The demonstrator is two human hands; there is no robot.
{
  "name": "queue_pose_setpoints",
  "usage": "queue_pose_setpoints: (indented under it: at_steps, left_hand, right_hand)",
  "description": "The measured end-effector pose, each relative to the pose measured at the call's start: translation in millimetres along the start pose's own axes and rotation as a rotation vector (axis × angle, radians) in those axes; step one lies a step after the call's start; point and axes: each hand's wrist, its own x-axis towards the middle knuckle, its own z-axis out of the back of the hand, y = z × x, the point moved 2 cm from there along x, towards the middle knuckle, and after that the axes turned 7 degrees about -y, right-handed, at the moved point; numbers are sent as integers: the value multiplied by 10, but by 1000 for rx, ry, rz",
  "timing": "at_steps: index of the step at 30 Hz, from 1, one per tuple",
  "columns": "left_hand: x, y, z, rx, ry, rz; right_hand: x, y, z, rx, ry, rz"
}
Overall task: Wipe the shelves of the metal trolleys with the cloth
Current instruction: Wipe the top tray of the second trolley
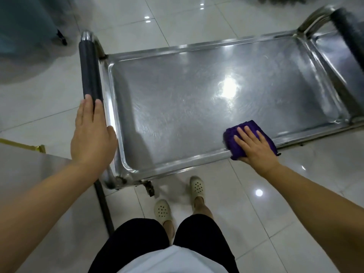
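A stainless steel trolley's top shelf lies below me, shiny with a raised rim. My right hand presses a folded purple cloth flat against the shelf's near rim, right of centre, fingers straight on top and the thumb tucked under the cloth's near edge. My left hand rests with straight fingers on the near end of the black padded handle at the trolley's left end.
A second black handle stands at the trolley's right end. A steel surface with a gold corner sits at my left. White glossy floor tiles surround the trolley; my feet in pale clogs stand just before it. A teal object is far left.
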Motion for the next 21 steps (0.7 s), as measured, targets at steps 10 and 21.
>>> queue_pose_setpoints:
  at_steps: [10,21]
  left_hand:
    - [40,52,-10,-32,-25,-1]
    - [38,61,-31,-17,-13,5]
  right_hand:
    - [378,1413,121,92,39,88]
    - [1154,2474,265,262,92,360]
